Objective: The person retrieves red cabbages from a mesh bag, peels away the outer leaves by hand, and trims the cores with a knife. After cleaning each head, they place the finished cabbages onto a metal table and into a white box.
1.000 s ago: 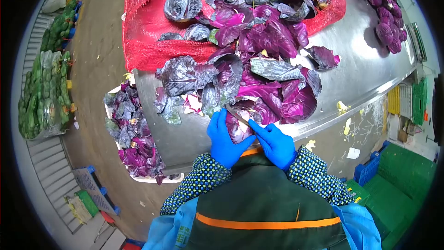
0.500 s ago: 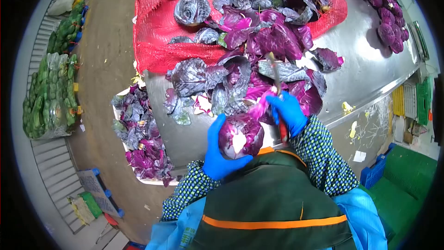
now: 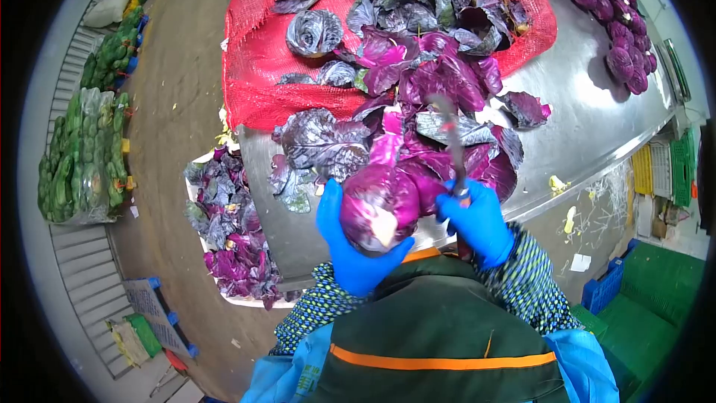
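My left hand (image 3: 349, 257), in a blue glove, cups a red cabbage (image 3: 369, 205) from the left and below, its pale cut stem facing me. In my right hand (image 3: 481, 225), also gloved, is a knife (image 3: 456, 151), blade pointing away over the leaves and somewhat blurred. A purple outer leaf (image 3: 424, 185) stands off the cabbage's right side and reaches my right fingertips. Just beyond both hands, loose cabbage leaves (image 3: 324, 138) lie heaped on the metal table (image 3: 287, 231).
A red mesh sack (image 3: 253, 67) holding more cabbages spreads across the far side. Peeled purple cabbages (image 3: 620, 60) line the far right. At the table's left, a white bin (image 3: 246, 301) is full of leaves. Green crates (image 3: 656, 291) stand at right; bagged green vegetables (image 3: 82, 157) at far left.
The cabbage has moved slightly left and turned in my left hand. My right hand, with the knife, has shifted down and right, and a leaf now stands away from the head.
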A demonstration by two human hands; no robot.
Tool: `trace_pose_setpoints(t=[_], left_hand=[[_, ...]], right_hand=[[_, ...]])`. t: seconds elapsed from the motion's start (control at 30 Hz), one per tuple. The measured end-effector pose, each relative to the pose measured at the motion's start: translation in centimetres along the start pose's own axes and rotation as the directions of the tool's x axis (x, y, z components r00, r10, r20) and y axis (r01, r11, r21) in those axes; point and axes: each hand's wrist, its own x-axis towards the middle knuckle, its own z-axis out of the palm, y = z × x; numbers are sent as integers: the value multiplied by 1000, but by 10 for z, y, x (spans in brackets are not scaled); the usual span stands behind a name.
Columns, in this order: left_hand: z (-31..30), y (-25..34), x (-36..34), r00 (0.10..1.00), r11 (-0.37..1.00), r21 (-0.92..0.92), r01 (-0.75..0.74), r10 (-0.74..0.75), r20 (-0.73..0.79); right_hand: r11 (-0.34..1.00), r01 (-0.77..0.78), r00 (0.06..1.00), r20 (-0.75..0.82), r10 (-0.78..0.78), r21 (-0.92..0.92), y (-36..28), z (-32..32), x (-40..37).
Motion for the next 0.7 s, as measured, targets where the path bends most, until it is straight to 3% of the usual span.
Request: trace_pose_setpoints(t=[0.07,0.1,0.13,0.17,0.2,0.23,0.27,0.3,0.33,0.4,0.47,0.53,0.57,0.6,0.63,0.67,0.7], left_hand=[[-7,-7,0,951,857,-414,307,-264,158],[-5,-12,-4,909,649,-646,403,-366,199],[-10,-11,-1,911,653,-644,398,-362,196],[-17,-8,5,914,650,-644,405,-294,278],[-24,-5,10,907,645,-642,414,-230,354],[-30,-3,14,949,834,-495,242,-98,299],[-35,-4,14,968,961,-266,80,-11,251],[-38,-2,15,969,980,-191,61,-13,246],[-40,1,18,970,992,-118,34,-5,243],[-41,2,22,976,992,-124,20,8,220],[-40,5,24,981,990,-140,13,15,194],[-44,12,26,962,996,-74,-42,60,266],[-45,13,26,950,997,-42,-71,81,303],[-44,12,26,950,996,-47,-70,81,300],[-42,9,24,944,997,-66,-43,63,324],[-42,7,20,934,997,-79,-12,40,356],[-41,3,19,932,988,-151,40,18,363]], right_hand=[[912,-269,962,45,268,308,12,-18,30],[922,-245,967,3,256,300,20,-24,44],[932,-220,969,-42,242,289,31,-28,55],[988,36,998,-48,-30,149,49,-31,62],[905,374,890,-194,-412,-205,41,-21,54],[826,500,853,-21,-522,-262,28,-25,42],[730,621,782,158,-603,-287,6,-31,25],[773,566,817,322,-479,-287,-14,-37,4],[674,673,726,449,-521,-305,-21,-42,-3],[586,720,681,540,-495,-371,-37,-45,-10],[585,711,695,516,-501,-390,-35,-48,-8],[585,702,707,497,-504,-406,-28,-47,-1],[912,350,928,212,-306,-213,-23,-40,6],[993,-40,999,3,40,114,-24,-34,9],[977,-56,997,69,43,205,-29,-30,7],[996,-26,992,127,15,83,-35,-24,2],[974,222,970,93,-225,39,-35,-5,0]])
